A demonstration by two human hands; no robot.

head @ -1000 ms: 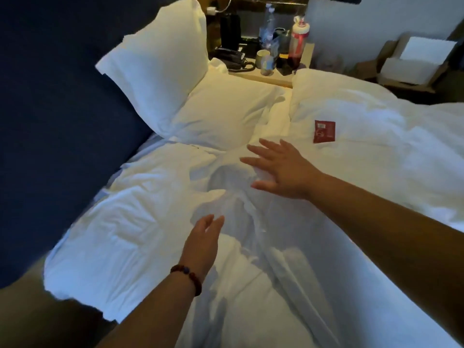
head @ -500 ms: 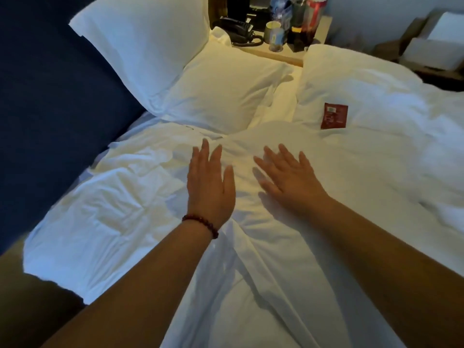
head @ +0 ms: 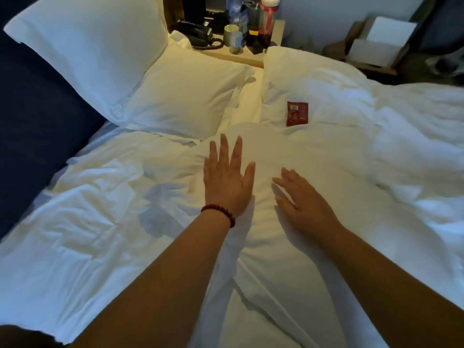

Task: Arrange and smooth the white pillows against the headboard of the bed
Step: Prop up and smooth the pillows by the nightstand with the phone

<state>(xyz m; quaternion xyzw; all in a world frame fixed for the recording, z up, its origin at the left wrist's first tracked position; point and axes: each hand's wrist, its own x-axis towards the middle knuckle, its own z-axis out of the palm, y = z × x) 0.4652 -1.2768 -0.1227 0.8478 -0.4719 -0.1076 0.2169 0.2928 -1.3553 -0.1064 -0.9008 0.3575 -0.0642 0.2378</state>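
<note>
**Bed, head end: items in view**

- Left hand [head: 227,179]: lying flat, palm down, fingers straight and spread wide, holding nothing, pressing on a smooth white mound [head: 288,151] of bedding at mid-bed. I cannot tell if the mound is a pillow or a duvet fold. It is wearing a beaded bracelet [head: 219,212] at the wrist.
- Right hand [head: 301,200]: resting flat just beside the left, fingers open, gripping nothing.
- Upright pillow [head: 93,51]: leaning tilted against the dark blue headboard [head: 37,126].
- Flat pillow [head: 185,94]: lying in front of the upright pillow, touching it.
- Rumpled pillow [head: 100,222]: lying flat along the headboard, left of the hands.
- Duvet [head: 406,126]: lying bunched at the right.
- Red sachet [head: 297,113]: sitting on the duvet, beyond the hands.
- Desk [head: 236,57]: standing past the pillows, carrying a telephone [head: 198,33], a cup [head: 232,35] and a red-capped bottle [head: 267,18].
</note>
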